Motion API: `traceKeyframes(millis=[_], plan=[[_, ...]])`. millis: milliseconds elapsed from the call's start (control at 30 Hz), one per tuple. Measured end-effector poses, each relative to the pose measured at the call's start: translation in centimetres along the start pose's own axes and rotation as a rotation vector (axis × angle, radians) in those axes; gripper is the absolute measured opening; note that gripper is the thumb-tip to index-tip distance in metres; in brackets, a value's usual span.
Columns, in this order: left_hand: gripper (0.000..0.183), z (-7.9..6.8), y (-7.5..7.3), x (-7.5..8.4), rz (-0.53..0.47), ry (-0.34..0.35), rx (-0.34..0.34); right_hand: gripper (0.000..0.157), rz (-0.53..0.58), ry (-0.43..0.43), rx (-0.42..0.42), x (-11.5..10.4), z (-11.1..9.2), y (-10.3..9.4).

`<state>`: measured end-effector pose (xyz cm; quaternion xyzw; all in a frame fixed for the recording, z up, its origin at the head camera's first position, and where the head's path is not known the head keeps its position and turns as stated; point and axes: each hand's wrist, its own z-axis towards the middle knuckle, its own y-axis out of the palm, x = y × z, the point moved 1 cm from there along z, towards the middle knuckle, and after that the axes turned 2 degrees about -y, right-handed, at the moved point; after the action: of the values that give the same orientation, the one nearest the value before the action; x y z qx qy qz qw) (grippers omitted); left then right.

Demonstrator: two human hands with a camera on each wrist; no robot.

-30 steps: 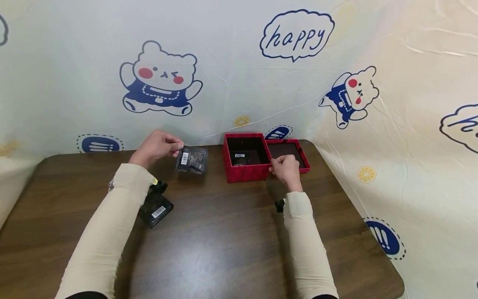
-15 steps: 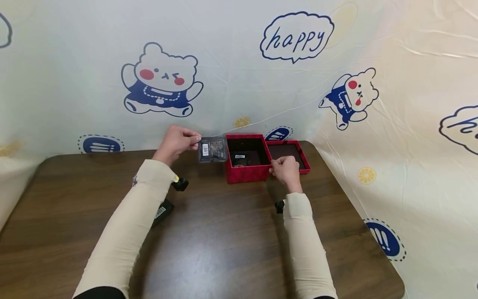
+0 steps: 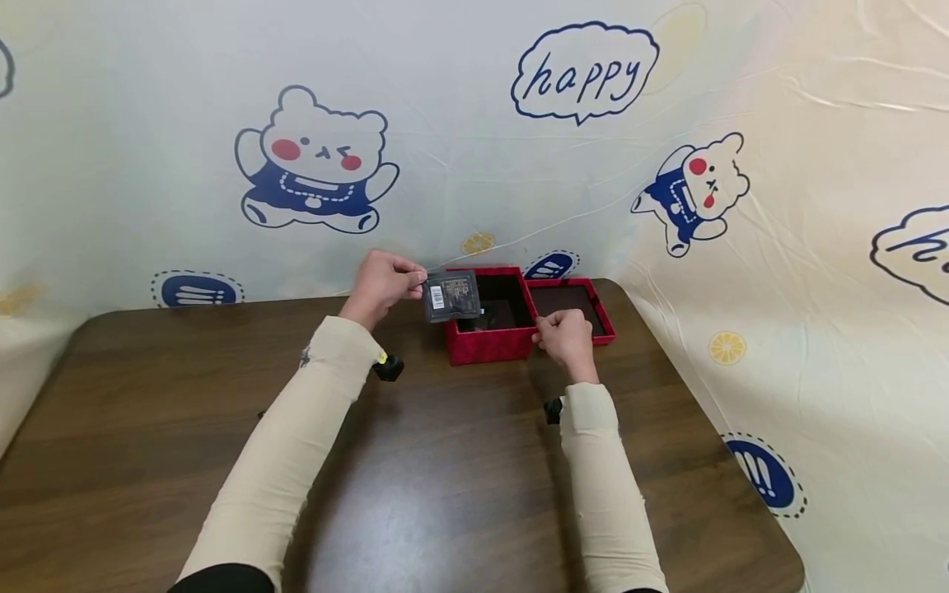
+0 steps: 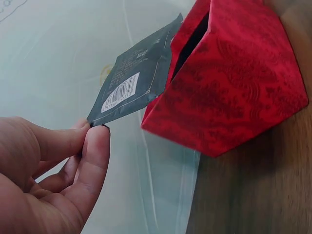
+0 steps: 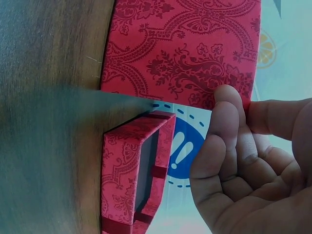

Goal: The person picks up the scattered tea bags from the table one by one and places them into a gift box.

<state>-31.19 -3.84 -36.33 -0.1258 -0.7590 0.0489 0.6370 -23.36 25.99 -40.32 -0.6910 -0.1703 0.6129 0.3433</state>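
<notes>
My left hand [image 3: 381,284] pinches one corner of a flat dark sachet [image 3: 453,296] with a white barcode. The sachet hangs over the left side of an open red box [image 3: 489,346] and covers part of its opening. In the left wrist view the sachet [image 4: 134,78] slants beside the patterned box wall [image 4: 239,73], its far end at the rim. My right hand [image 3: 567,339] grips the box's front right corner between thumb and fingers; the right wrist view shows the fingertips on the red wall [image 5: 180,53]. The box's inside is mostly dark and partly hidden.
The red lid [image 3: 605,324] lies inside up on the brown wooden table [image 3: 445,469], just right of the box. A printed cloth [image 3: 460,148] hangs behind the table's back edge. A small dark bit [image 3: 262,415] shows past my left sleeve.
My left hand has carried the sachet rightward, from left of the box to over its rim. Another dark sachet on the table has gone behind my left arm. My right hand stays put.
</notes>
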Motion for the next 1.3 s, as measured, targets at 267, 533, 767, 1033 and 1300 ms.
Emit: traceKeyframes(millis=[267, 533, 767, 1033, 1300], plan=[[0.015, 0.5, 1.6, 0.4, 0.0, -0.005, 0.014, 0.028, -0.01, -0.009, 0.007, 0.0, 0.1, 0.0], [0.014, 0.8, 3.1, 0.8, 0.034, -0.007, 0.037, 0.03, 0.008, 0.002, -0.011, 0.0, 0.2, 0.2], [0.011, 1.2, 4.5, 1.1, 0.132, 0.032, 0.068, 0.032, -0.003, -0.013, 0.005, 0.1, 0.2, 0.2], [0.01, 1.5, 6.2, 1.4, 0.35, 0.14, 0.064, 0.034, -0.022, -0.031, 0.024, 0.1, 0.2, 0.0], [0.009, 1.6, 7.3, 1.0, 0.406, 0.157, 0.08, 0.031, 0.001, 0.002, 0.005, 0.3, 0.2, 0.0]])
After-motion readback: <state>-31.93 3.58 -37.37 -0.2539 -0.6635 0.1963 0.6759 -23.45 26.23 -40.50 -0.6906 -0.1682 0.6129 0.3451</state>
